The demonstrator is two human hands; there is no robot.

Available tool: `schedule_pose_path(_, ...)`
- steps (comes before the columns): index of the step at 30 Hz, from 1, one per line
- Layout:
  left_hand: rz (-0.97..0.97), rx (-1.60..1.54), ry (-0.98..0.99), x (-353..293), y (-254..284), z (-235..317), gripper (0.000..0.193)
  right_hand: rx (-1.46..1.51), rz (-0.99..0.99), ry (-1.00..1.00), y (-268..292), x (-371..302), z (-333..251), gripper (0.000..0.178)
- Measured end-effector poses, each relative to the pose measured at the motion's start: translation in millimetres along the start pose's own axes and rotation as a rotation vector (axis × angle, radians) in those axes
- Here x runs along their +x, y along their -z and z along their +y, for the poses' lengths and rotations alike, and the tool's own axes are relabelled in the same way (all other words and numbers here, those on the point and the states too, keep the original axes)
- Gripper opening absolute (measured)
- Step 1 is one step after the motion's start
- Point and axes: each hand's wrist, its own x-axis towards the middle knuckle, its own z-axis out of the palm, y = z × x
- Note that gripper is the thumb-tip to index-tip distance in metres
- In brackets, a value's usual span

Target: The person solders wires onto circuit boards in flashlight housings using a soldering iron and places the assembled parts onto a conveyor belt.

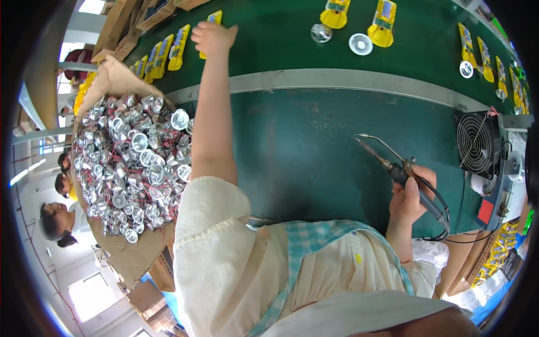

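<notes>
My left hand is stretched out over the far green belt, on or just above a yellow plastic housing. Its thumb stands apart from the fingers, and the hand covers the housing's middle. My right hand is wrapped around a soldering iron with a thin curved metal tube beside its tip. The iron points up and left over the green work surface, apart from any part. Two more yellow housings lie on the belt, each near a clear or silver round lamp cup.
A cardboard box heaped with silver lamp cups and red wires stands at left. More yellow housings line the belt. A grey rail divides belt and bench. A black fan stands at right; a cable trails from the iron.
</notes>
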Motion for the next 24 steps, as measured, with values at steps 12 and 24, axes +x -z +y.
schedule_pose_path(12,-0.054,-0.209,-0.020,-35,-24,-48,0.050,0.106,-0.096,-0.029,-2,-2,6,0.019)
schedule_pose_path(24,-0.031,-0.431,-0.496,-228,93,-44,0.030,0.091,-0.119,0.039,19,12,8,0.019)
